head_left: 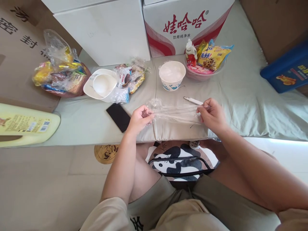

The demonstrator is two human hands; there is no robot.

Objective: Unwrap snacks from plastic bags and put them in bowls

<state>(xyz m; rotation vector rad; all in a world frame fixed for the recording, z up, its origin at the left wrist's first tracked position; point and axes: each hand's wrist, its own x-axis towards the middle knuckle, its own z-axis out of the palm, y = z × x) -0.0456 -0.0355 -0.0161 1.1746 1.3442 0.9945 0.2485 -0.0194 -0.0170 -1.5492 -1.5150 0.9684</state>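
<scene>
A clear plastic bag [175, 112] is stretched flat between my two hands over the grey-green cloth [240, 96]. My left hand [139, 118] pinches its left end with curled fingers. At the bag's right end my right hand [213, 115] is closed on the plastic. A white pen [193, 101] lies on the cloth just behind the bag. A black phone [118, 117] lies face up left of my left hand.
Behind stand a white paper bowl [172, 75], a pink bowl of snack packets [207, 57], stacked white bowls [102, 85], wrapped snacks [131, 78] and a tray of bagged snacks [60, 75]. A yellow bottle [26, 125] lies far left. Cartons [185, 22] and a blue box [287, 69] line the back.
</scene>
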